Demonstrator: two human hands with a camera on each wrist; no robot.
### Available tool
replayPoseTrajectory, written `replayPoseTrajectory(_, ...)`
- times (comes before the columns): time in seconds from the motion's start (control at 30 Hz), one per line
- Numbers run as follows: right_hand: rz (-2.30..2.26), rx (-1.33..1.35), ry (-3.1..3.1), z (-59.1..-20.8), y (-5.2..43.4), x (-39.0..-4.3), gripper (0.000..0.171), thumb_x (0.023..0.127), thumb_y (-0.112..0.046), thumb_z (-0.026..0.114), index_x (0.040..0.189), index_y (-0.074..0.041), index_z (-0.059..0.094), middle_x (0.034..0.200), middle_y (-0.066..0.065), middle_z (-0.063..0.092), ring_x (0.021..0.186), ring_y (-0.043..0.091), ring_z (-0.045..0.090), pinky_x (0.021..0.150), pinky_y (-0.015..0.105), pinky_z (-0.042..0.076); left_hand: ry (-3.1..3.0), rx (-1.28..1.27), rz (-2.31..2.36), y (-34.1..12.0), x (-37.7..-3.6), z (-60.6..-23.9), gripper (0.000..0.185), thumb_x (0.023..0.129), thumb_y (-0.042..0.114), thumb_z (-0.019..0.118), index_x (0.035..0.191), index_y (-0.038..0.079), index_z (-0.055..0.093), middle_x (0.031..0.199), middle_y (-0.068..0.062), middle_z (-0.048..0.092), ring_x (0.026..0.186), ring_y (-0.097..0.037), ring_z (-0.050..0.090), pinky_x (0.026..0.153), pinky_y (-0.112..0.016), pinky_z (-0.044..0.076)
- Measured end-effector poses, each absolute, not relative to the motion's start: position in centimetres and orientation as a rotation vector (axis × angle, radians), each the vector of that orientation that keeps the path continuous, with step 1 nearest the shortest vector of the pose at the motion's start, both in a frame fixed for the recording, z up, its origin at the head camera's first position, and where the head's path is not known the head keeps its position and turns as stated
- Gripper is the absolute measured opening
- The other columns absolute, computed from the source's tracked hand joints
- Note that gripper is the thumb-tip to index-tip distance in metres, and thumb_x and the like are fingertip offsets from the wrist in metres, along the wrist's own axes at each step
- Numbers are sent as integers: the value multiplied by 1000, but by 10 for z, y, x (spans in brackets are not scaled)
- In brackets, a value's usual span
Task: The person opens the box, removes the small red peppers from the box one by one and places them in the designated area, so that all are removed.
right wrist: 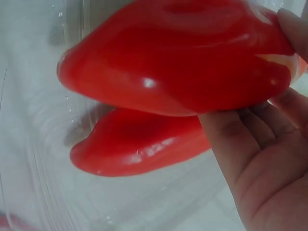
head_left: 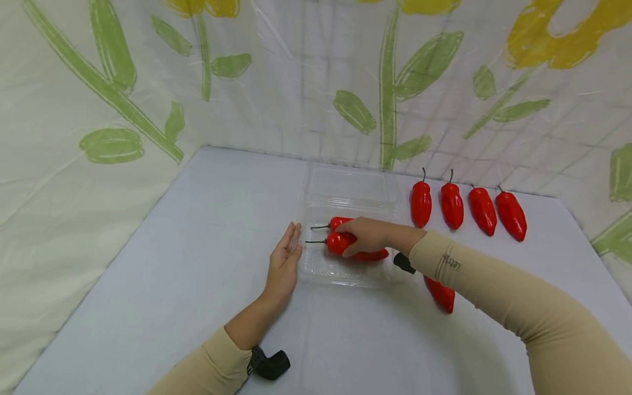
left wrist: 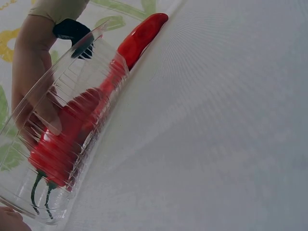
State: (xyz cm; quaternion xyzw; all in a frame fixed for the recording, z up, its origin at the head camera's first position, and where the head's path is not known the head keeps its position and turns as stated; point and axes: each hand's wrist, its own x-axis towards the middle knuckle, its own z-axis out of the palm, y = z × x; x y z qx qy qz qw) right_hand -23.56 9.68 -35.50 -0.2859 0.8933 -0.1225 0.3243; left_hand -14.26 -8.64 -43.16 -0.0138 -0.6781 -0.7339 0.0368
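Observation:
A hinged clear plastic container (head_left: pixel 340 274) lies on the table with its lid (head_left: pixel 345 184) folded back. Inside it are two red peppers with thin stems pointing left. My right hand (head_left: pixel 367 235) holds the nearer pepper (head_left: pixel 339 243), fingers and thumb around its sides; the right wrist view shows this pepper (right wrist: pixel 168 62) in the grip. Beside it the farther pepper (head_left: pixel 338 222) is partly hidden by the hand. At the container's left wall my left hand (head_left: pixel 283 263) rests with fingers extended, touching the side. Only a bit of the left hand (left wrist: pixel 12 220) shows in the left wrist view.
Several more red peppers stand in a row at the back right, the leftmost pepper (head_left: pixel 421 204) nearest the container. Another red pepper (head_left: pixel 439 295) lies partly under the right forearm. A flower-patterned curtain (head_left: pixel 276 82) hangs behind the white table (head_left: pixel 197 219).

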Motion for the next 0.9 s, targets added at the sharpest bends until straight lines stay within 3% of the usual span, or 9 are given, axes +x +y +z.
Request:
replayPoseTrajectory(0.4,-496,-654,2349,-344,109,-234,56,83,-28,68,133,-11,47,120,6,57,112,24,50,81,32,56,-2082,-53,-2253,-85,-143,-432,53,97,-1,33,146,-4,16,153,-15,24,143,-22,21,115,-34,20)
replayPoseTrajectory(0.9,-737,-671,2386,-342,139,-219,58,89,-38,59,141,-21,39,124,4,55,114,24,47,85,36,52,-2048,-40,-2272,-86,-144,-432,53,96,-3,33,146,-4,16,153,-15,23,143,-22,20,115,-34,18)
